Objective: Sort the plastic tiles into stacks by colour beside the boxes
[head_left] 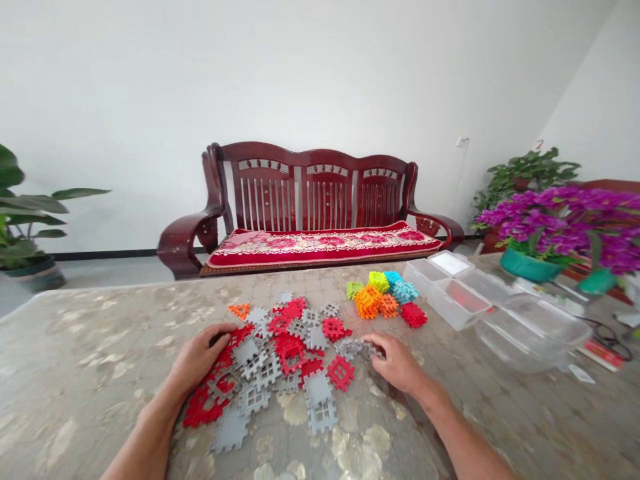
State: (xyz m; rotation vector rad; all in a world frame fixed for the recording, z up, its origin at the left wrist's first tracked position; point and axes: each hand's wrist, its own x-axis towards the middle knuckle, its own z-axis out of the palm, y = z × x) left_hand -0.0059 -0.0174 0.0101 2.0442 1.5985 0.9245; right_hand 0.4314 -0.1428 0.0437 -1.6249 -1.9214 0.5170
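Note:
My right hand [400, 363] is closed on a small stack of grey interlocking plastic tiles [351, 349], pinched between thumb and fingers at the right side of the pile. At the pile's left edge rests my left hand [199, 357], its thumb and index finger apart beside the red tiles [231, 341], with no tile visibly gripped. Between the hands, red and grey tiles [255, 363] with notched edges lie loosely spread and overlapping, some solid and some with window-like openings. A small orange triangular piece [239, 311] lies at the far left of the pile.
Sorted stacks of orange tiles [368, 302], blue tiles [404, 291] and red tiles [413, 315] stand behind my right hand. Farther right are a clear divided box [445, 293], a clear plastic container [533, 330] and purple flowers [565, 217]. A wooden bench [320, 160] stands beyond the table.

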